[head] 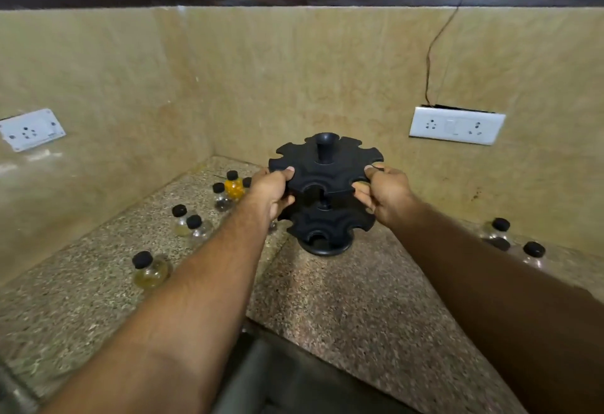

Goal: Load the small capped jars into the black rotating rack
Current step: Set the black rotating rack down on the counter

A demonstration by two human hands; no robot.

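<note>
The black rotating rack stands upright in the counter's corner, two notched tiers on a round base, with no jar in any slot I can see. My left hand grips the upper tier's left edge, and my right hand grips its right edge. Several small capped jars stand on the counter to the left: an orange-filled jar, a yellowish jar, and clear jars. Two more capped jars stand at the right, close to the wall.
The speckled granite counter meets tan stone walls on two sides. Wall sockets sit at the left and right, a thin wire rising from the right one. A dark opening lies below the counter's front edge.
</note>
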